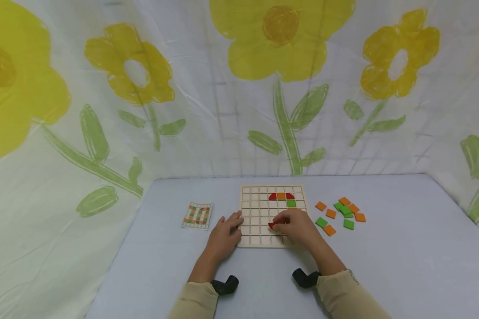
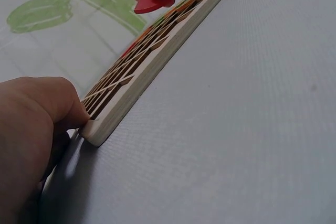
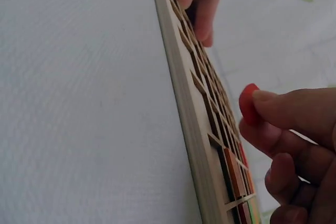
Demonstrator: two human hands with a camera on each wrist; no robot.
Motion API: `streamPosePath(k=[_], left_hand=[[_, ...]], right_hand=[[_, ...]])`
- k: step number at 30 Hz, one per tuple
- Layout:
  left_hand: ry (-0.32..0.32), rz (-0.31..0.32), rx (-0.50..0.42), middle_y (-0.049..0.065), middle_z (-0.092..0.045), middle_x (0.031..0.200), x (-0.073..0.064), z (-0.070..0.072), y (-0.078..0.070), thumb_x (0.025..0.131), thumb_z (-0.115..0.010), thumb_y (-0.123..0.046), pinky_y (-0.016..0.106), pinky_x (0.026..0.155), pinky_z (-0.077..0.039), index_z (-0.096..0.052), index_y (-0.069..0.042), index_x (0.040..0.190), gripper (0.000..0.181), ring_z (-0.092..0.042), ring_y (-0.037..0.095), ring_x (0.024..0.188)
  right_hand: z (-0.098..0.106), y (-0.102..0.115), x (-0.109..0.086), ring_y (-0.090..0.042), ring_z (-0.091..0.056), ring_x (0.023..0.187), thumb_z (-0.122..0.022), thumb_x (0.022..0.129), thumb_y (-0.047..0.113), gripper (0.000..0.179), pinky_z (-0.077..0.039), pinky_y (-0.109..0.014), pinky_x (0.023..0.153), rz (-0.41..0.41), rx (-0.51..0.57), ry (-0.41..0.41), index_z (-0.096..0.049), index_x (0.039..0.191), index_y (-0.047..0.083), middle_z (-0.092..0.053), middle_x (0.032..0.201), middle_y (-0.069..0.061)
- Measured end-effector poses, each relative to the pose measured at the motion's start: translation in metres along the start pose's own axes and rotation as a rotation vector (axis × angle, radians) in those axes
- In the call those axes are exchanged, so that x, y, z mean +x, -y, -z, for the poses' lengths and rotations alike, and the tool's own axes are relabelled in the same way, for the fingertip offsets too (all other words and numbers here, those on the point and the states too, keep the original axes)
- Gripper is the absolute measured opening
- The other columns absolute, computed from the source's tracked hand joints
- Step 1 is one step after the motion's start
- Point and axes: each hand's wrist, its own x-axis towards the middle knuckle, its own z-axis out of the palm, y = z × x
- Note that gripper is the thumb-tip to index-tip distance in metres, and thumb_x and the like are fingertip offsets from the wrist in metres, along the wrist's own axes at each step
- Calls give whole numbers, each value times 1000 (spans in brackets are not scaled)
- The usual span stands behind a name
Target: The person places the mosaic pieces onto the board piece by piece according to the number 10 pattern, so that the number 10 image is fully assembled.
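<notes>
Left hand: the person's left hand (image 1: 225, 235) lay with relaxed, mostly straight fingers against the left edge of the board, a fingertip pressing near its corner, apparently to keep it from sliding.
Right hand: the right hand (image 1: 297, 226) pinched a small red, curved-edged flat piece (image 3: 247, 107) between thumb and forefinger, probably because so thin a piece was easiest to manage by its rim.
Red piece in hand: it hung above the near part of the grid, clear of the surface in both wrist views.
Grid board: the square, pale wooden board with raised dividing strips (image 1: 253, 243) lay flat between the hands, within reach of both.
Pieces set in: towards the far right were two red curved-edged pieces, with an orange square tile (image 1: 281, 196) between them and a green square tile (image 1: 291, 204) just nearer than the right-hand one; the right wrist view showed further coloured pieces close to the near edge.
Loose tiles: orange and green square tiles (image 1: 349, 224) lay scattered, some overlapping, right of the board, handy for the right hand.
Pattern card: a white paper card printed with a coloured grid (image 1: 197, 216) lay left of the board, likely for easy viewing.
</notes>
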Motion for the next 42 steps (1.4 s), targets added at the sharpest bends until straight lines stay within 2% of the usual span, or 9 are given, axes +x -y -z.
streamPosePath(k=[4,12,18,25,30,33,37,40,42], left_hand=[[8,25,7,-8,-44,152,0,1,-1,94,-57,-18,43,126,-18,-61,-11,134,41,-39,16,143],[13,29,2,-8,-44,153,1,0,-1,94,-56,-18,44,126,-16,-61,-11,135,42,-38,16,143],[9,33,0,-10,-43,153,1,0,0,95,-55,-19,42,126,-16,-61,-12,135,42,-38,14,144],[4,18,-1,-8,-44,152,1,-1,0,94,-55,-18,42,126,-16,-61,-11,135,41,-39,15,143],[3,16,0,-8,-44,152,1,-2,-1,94,-55,-17,42,126,-16,-61,-10,134,41,-39,15,143],[4,21,2,-8,-44,152,2,-2,-1,94,-56,-17,41,126,-16,-61,-11,135,42,-39,15,143],[4,29,4,-8,-44,152,2,-1,-1,94,-55,-17,41,126,-16,-61,-11,135,41,-39,14,143],[6,32,6,-9,-44,152,3,-1,-1,94,-55,-18,41,126,-16,-61,-11,134,41,-39,14,143],[7,33,5,-9,-44,152,3,-1,-1,94,-56,-18,41,126,-16,-61,-11,134,41,-39,14,143]], right_hand=[[-4,0,1,-13,-56,77,-78,83,22,4,-50,-28,68,22,-72,-2,-75,83,21,-66,80,7],[-7,-5,3,-13,-52,73,-79,82,22,5,-47,-28,63,101,-215,-35,-76,83,18,-59,76,5],[-8,-6,1,-14,-48,71,-78,83,23,8,-42,-27,59,118,-205,-1,-77,90,19,-54,77,2],[-2,-7,1,-15,-51,77,-77,84,24,8,-46,-28,63,47,-195,40,-77,91,21,-59,82,3],[22,-19,3,-18,-52,82,-73,86,25,20,-46,-29,66,3,-160,46,-75,105,16,-61,88,0],[45,-32,4,-20,-52,82,-70,88,24,29,-46,-30,65,-26,-155,9,-72,114,11,-61,93,-5],[75,-55,1,-24,-55,86,-66,92,29,38,-48,-29,63,-116,-129,-38,-66,125,10,-61,108,-10],[92,-72,-3,-30,-58,95,-65,93,31,42,-52,-35,69,-140,-125,-72,-64,128,7,-61,117,-16],[100,-81,-6,-32,-57,98,-65,93,31,42,-51,-38,73,-134,-138,-86,-64,126,6,-61,116,-17]])
